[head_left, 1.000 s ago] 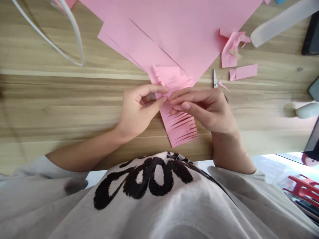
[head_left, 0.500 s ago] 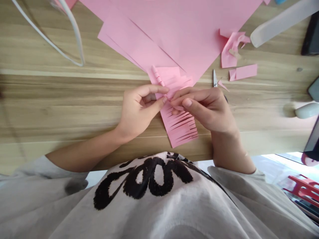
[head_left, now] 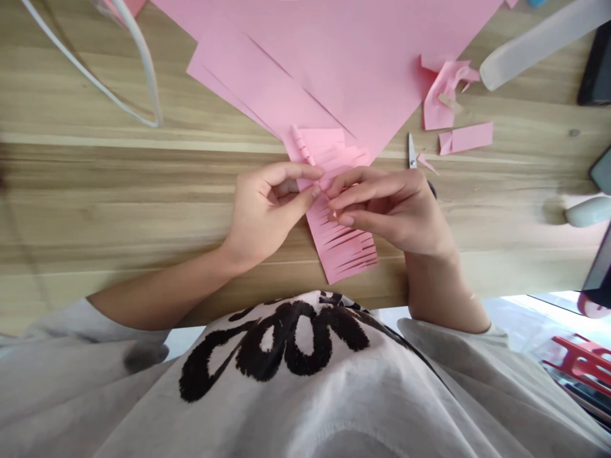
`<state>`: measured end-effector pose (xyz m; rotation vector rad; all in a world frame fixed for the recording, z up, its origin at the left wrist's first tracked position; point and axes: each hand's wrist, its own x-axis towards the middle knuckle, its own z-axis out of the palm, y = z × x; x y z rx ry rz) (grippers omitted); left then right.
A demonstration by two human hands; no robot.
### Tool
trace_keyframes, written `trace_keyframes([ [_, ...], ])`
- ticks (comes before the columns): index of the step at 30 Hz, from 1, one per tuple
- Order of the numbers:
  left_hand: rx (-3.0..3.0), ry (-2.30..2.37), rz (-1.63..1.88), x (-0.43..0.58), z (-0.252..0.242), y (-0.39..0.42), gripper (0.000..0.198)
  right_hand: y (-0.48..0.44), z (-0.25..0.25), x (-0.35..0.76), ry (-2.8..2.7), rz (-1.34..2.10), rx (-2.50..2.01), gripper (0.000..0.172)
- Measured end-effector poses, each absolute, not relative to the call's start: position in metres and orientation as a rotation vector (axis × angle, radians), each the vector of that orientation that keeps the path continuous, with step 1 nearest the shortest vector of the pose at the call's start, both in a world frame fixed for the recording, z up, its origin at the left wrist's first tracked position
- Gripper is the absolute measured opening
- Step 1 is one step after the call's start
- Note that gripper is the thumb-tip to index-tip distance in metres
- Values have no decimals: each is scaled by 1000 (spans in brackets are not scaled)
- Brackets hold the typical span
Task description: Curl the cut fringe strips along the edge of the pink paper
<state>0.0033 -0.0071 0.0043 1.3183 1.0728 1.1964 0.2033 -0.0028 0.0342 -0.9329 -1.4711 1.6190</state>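
A pink paper strip (head_left: 334, 254) with one long side cut into a fringe lies slanted on the table between my hands. Its far end shows a small rolled piece (head_left: 301, 145). My left hand (head_left: 265, 213) pinches the paper near the strip's left edge between thumb and index finger. From the right, my right hand (head_left: 389, 207) reaches over the fringe with its fingers drawn together and bent, touching the cut paper. The spot where the fingertips of both hands meet is small and partly hidden.
Large pink sheets (head_left: 372, 57) spread at the back. Scissors (head_left: 412, 151), partly behind my right hand, lie near paper scraps (head_left: 442, 102) and a folded pink piece (head_left: 470, 138). A white cable (head_left: 147, 70) loops at the left; a translucent bar (head_left: 534, 48) is at the right.
My right hand's thumb has moved down and towards the strip, and its fingers have shifted slightly over the fringe. My left hand has stayed in place.
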Motion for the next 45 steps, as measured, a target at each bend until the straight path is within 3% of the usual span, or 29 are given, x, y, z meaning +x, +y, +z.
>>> trace_keyframes([
  [9, 1301, 1056, 1212, 4, 7, -7, 19, -4, 32, 202, -1419, 1675, -962, 24],
  [23, 1300, 1094, 1196, 5, 9, -7, 26, -5, 31, 201, -1382, 1496, -1103, 16],
  [45, 1285, 1117, 1128, 3, 8, -9, 13, -10, 34, 198, -1348, 1315, -1285, 19],
])
